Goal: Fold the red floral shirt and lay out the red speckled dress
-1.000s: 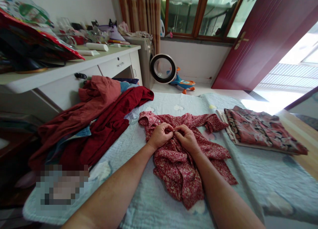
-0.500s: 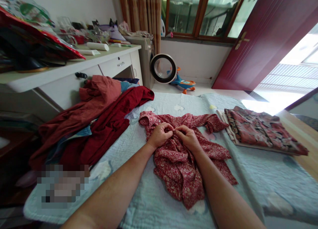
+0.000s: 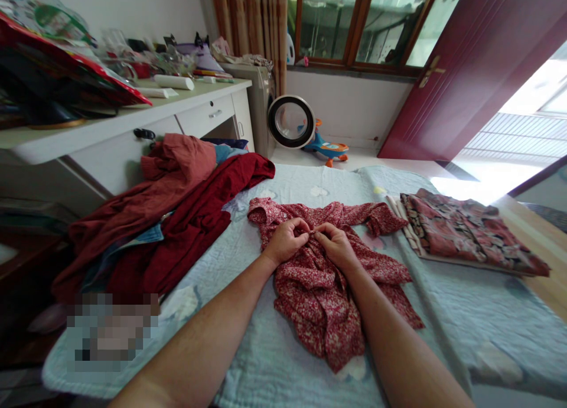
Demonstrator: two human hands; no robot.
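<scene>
A small red floral garment (image 3: 325,296) lies spread on the pale blue quilt (image 3: 283,361), its sleeves stretched left and right. My left hand (image 3: 286,240) and my right hand (image 3: 334,245) meet at its front near the collar. Both hands are closed, each pinching the fabric where the two front edges come together. What sits between the fingertips is too small to make out.
A heap of dark red and blue clothes (image 3: 168,213) lies at the left. A folded patterned garment (image 3: 465,228) rests at the right. A white cluttered desk (image 3: 133,116) stands at the left, a washing machine (image 3: 277,116) and toy beyond, a red door (image 3: 478,59) open.
Almost nothing differs: both hands stay pinched at the garment's front, with only slight finger shifts.
</scene>
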